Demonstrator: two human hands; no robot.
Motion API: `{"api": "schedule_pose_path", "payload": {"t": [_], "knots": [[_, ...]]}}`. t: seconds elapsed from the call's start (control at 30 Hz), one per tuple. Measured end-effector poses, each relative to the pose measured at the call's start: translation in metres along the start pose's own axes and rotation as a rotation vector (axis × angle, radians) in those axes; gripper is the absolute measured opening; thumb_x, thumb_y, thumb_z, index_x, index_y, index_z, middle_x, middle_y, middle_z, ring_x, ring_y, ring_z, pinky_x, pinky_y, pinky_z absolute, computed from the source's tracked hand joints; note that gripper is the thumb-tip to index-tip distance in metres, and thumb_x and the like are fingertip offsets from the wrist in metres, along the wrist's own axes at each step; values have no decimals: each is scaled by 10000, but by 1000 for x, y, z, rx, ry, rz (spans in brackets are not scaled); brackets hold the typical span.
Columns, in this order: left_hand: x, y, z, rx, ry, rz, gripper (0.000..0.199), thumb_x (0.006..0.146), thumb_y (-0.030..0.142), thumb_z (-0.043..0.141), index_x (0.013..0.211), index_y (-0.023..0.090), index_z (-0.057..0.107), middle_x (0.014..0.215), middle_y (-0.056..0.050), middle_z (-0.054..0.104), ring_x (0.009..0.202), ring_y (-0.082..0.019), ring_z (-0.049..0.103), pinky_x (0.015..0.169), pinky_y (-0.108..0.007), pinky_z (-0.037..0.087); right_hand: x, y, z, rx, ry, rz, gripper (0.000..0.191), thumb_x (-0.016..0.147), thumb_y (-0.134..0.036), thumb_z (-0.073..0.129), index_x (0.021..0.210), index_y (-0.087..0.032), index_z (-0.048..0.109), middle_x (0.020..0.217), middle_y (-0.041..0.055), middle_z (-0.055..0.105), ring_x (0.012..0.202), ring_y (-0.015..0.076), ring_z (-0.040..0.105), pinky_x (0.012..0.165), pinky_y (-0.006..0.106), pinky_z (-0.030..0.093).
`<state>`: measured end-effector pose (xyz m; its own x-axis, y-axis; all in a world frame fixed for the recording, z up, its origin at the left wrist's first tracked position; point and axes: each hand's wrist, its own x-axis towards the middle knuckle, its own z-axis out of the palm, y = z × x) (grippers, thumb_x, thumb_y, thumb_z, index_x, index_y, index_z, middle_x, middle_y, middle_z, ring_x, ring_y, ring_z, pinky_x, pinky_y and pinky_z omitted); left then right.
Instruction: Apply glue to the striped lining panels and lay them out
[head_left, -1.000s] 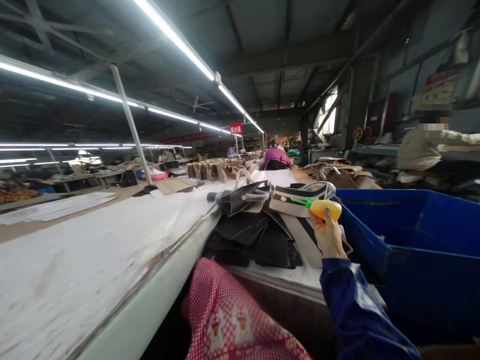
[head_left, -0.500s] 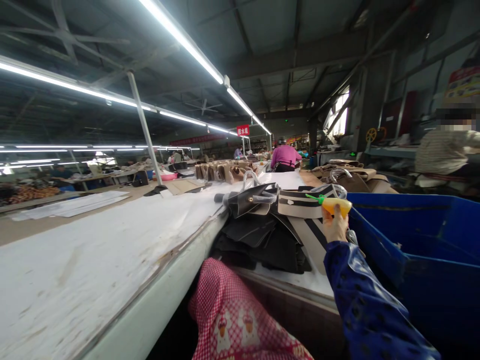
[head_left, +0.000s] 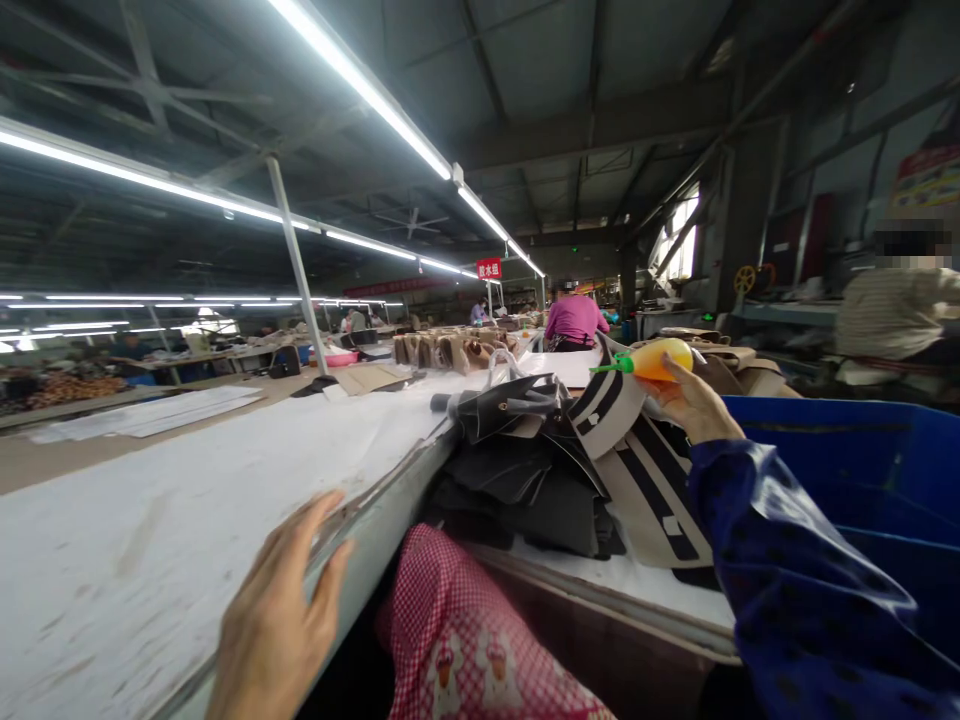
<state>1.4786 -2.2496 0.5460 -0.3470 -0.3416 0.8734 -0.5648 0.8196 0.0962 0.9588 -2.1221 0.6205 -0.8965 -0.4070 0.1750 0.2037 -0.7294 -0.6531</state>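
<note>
My right hand [head_left: 699, 402] grips a squeeze bottle [head_left: 660, 360] of yellow-orange liquid, its green nozzle pointing left. Just below the bottle, a beige panel with black stripes [head_left: 611, 425] is raised at a tilt; whether my fingers also hold it cannot be made out. Under it lies another striped beige panel [head_left: 652, 490], beside a stack of black pieces [head_left: 517, 490]. A black bag part with a clear-wrapped handle [head_left: 499, 405] rests on top of that stack. My left hand [head_left: 281, 610] is open, thumb apart from the fingers, over the near edge of the white-covered table [head_left: 150, 500].
A large blue bin [head_left: 825, 420] stands at the right, close to my right forearm. My lap is covered by a red checked apron [head_left: 465, 640]. Several brown bags [head_left: 450, 347] line the far table. A person in a purple top [head_left: 574, 318] bends over ahead.
My left hand has come into view from below. The striped beige panel has become tilted, uncovering more of the one beneath. My right hand has turned and shifted slightly upward with the bottle.
</note>
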Motion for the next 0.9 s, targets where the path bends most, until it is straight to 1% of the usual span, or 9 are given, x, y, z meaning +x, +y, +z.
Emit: {"api": "schedule_pose_path", "payload": {"t": [0.2,0.3,0.37,0.43,0.5,0.6,0.77,0.83,0.9], "knots": [[98,64,42,-34,-77,314,787,837,173,692,1502,56,288,1552,-201,401,1489,-307,276,1181,-439,351,-48,-27,64,-196,-359,227,273,863,-87,609,1129,-46,655,963,122,743,791,188,736,666,312,597],[135,89,45,-206,-342,252,996,745,206,800,1542,60,220,1628,-187,244,1536,-309,90,1248,-478,138,-80,-9,85,-235,-517,361,401,776,-59,676,1176,-47,645,991,155,755,789,250,749,656,385,615],[147,95,47,-331,-578,106,939,712,230,817,1507,82,341,1473,-214,502,1414,-389,392,1143,-532,330,-101,14,94,-228,-600,459,483,717,-44,723,1193,-72,643,1028,160,754,846,302,753,689,460,623],[143,89,51,-398,-745,-26,521,716,245,781,1202,102,662,987,-150,748,976,-385,689,843,-469,523,-120,39,98,-196,-659,542,559,646,-48,789,1185,-73,646,1048,173,749,900,348,746,717,503,624],[120,73,55,-435,-793,-155,96,755,243,709,716,155,699,615,-55,657,666,-284,672,656,-366,499,-134,61,97,-146,-689,594,604,602,-85,845,1171,-44,646,1062,202,739,921,355,742,722,460,636],[54,42,50,-482,-708,-425,310,836,313,605,549,202,569,558,-23,593,625,-227,624,630,-324,471,-147,84,89,-45,-670,607,575,622,-164,873,1137,-38,653,1037,180,748,860,280,755,686,337,647],[-93,9,22,-526,-533,-904,449,904,497,458,1104,162,679,1110,-122,715,1169,-340,622,933,-432,522,-174,107,63,96,-560,607,563,615,-230,905,1110,-119,661,1039,87,763,851,208,750,706,278,651],[-140,6,16,-662,-281,-1303,439,726,493,705,1081,235,695,1176,-90,705,1328,-362,510,1049,-444,470,-192,118,53,114,-528,648,550,646,-257,893,1127,-132,659,1067,81,759,888,205,748,746,269,647],[-169,7,14,-886,-205,-1588,447,631,470,794,1035,302,698,1142,-56,724,1337,-362,508,1036,-438,492,-213,131,44,115,-509,721,495,671,-280,880,1098,-138,674,1053,78,762,893,202,749,781,263,640]]}}
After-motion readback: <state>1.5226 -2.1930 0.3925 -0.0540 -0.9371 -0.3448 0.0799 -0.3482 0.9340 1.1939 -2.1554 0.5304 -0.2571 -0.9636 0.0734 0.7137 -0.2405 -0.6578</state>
